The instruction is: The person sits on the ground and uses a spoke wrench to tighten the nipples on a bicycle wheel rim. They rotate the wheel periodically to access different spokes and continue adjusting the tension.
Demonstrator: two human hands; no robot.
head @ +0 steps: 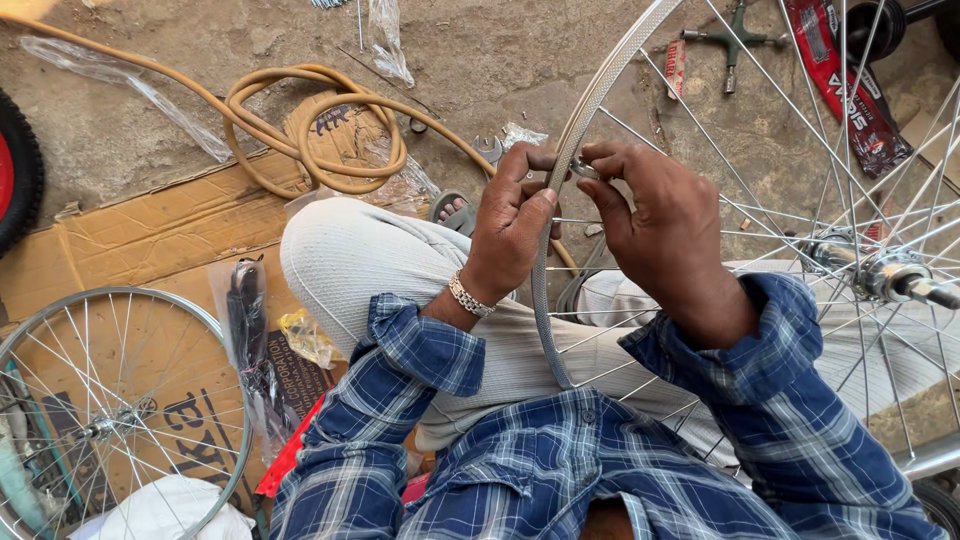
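Bare, cracked concrete floor (130, 140) serves as the workshop here, with a flattened cardboard sheet (130, 250) spread over part of it and the person sitting cross-legged on top. The left hand (512, 225) is curled around the silver wheel rim (543, 300), thumb and fingers closed on it just where it rises past the knee. The right hand (655, 225) sits close beside it, fingertips pressed together on a small metal piece (583, 170) at the rim's inner edge, probably a spoke nipple or a small key, though it is too small to tell. The rim stands nearly upright across the lap, its spokes (760, 215) fanning out to the hub (885, 275) at the right. To my eye the work goes best with the left hand holding the rim dead steady while the right makes small, even turns, keeping the little piece square to the spoke so it does not slip. Further out, a tan hose (320, 130) lies coiled on the cardboard, a second spoked wheel (110, 400) lies flat at lower left beside a black part in a clear bag (248, 330), and a cross-shaped wrench (735, 40) lies on the concrete at the top, near a red packet (845, 80).
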